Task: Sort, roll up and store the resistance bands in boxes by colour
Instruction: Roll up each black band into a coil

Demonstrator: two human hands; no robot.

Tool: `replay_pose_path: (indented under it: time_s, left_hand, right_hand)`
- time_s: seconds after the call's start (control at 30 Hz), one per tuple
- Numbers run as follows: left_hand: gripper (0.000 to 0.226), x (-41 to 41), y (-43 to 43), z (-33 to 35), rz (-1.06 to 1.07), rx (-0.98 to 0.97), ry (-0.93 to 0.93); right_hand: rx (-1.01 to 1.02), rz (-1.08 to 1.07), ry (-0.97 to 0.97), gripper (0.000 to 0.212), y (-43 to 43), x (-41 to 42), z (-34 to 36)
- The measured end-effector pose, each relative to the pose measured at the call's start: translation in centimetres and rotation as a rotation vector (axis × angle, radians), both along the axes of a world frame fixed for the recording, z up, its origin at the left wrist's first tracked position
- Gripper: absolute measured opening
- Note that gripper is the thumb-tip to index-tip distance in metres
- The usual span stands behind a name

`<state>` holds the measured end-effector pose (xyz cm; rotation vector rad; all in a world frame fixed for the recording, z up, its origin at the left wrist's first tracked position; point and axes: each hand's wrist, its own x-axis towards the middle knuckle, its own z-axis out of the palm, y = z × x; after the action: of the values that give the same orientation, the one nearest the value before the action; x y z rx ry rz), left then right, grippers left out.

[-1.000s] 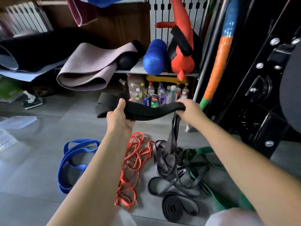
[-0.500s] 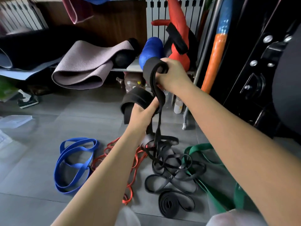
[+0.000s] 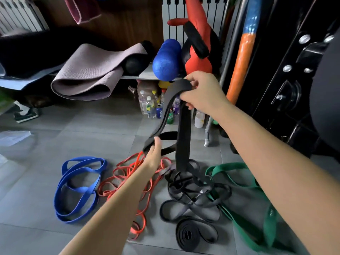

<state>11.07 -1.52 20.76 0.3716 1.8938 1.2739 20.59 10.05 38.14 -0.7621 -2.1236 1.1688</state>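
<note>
Two hands are engaging one black band (image 3: 182,137) in the head view. The right hand (image 3: 200,92) is pinching the band's upper fold between thumb and curled fingers, raised in front of the shelf (image 3: 132,77). The left hand (image 3: 153,155) is gripping a lower fold, so the band is hanging between them and trailing down into the black pile (image 3: 191,196) on the floor (image 3: 92,126). Sorting is looking largely complete: the blue bands (image 3: 81,189), red bands (image 3: 127,172), black pile and green bands (image 3: 270,214) are lying in separate colour groups, with neighbouring groups touching at their edges. Rolling is judged barely begun, as only one rolled black band (image 3: 195,234) is lying loosely coiled just beside the pile. No band is sitting in a box. A clear plastic container (image 3: 14,137) is lying at the far left, well apart from the bands and too blurred to identify further.
</note>
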Motion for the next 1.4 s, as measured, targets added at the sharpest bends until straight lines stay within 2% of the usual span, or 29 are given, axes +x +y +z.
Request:
replay_pose_path:
  time_s: [0.07, 0.1, 0.13, 0.2, 0.27, 0.3, 0.4, 0.47, 0.6, 0.7, 0.8, 0.93, 1.03, 1.13, 1.3, 1.4]
  left_hand:
    - [0.057, 0.2, -0.1, -3.1, -0.261, -0.102, 0.395]
    - [0.05, -0.1, 0.0, -5.0, -0.426, -0.191, 0.571]
    - [0.056, -0.5, 0.2, -6.6, -0.572, -0.278, 0.684]
    - [0.074, -0.7, 1.3, -9.0, -0.726, -0.378, 0.711]
    - [0.091, 0.1, 3.1, -10.1, -0.767, -0.431, 0.709]
    - [0.092, 0.5, 4.0, -10.8, -0.734, -0.454, 0.686]
    - [0.059, 1.4, 6.3, -12.4, -0.631, -0.423, 0.659]
    - [0.048, 1.7, 6.9, -13.2, -0.628, -0.443, 0.666]
    - [0.032, 1.6, 7.3, -11.5, -0.585, -0.425, 0.637]
    - [0.013, 0.3, 7.4, -7.9, -0.542, -0.349, 0.639]
    - [0.01, -1.2, 7.2, -3.5, -0.439, -0.188, 0.531]
    - [0.012, -2.5, 6.4, 2.4, -0.132, 0.137, 0.33]
    - [0.009, -3.2, 6.6, 5.6, 0.016, 0.345, 0.218]
    - [0.007, -3.8, 7.8, 7.4, 0.116, 0.417, 0.212]
    - [0.011, -5.3, 10.6, 9.0, 0.327, 0.481, 0.272]
    - [0.018, -5.4, 11.8, 8.5, 0.253, 0.326, 0.32]
  right_hand:
    - [0.058, 0.017, -0.067, 0.025, 0.0, -0.1, -0.2]
    - [0.052, 0.023, -0.071, 0.023, 0.1, -0.1, -0.2]
    - [0.05, 0.029, -0.07, 0.022, 0.4, 0.1, -0.1]
    - [0.057, 0.043, -0.068, 0.022, 1.1, 0.3, 0.2]
    - [0.054, 0.065, -0.064, 0.021, 1.6, 0.6, 0.5]
    - [0.05, 0.077, -0.061, 0.02, 1.8, 0.7, 0.5]
    - [0.058, 0.061, -0.063, 0.016, 2.9, 1.5, 0.0]
    - [0.086, -0.01, -0.089, 0.015, 4.2, 2.1, -1.0]
    - [0.202, -0.179, -0.3, 0.024, 5.9, 3.3, -4.9]
    - [0.232, -0.221, -0.452, 0.025, 5.8, 3.9, -8.8]
    - [0.152, -0.232, -0.541, 0.023, 5.9, 4.4, -11.4]
    - [0.103, -0.276, -0.629, 0.026, 7.2, 5.4, -13.8]
    - [0.116, -0.335, -0.674, 0.029, 7.7, 6.3, -15.3]
    - [0.102, -0.381, -0.645, 0.029, 8.2, 7.2, -15.7]
    - [0.114, -0.532, -0.44, 0.038, 8.8, 8.9, -15.1]
    - [0.126, -0.544, -0.301, 0.028, 9.2, 9.7, -13.6]
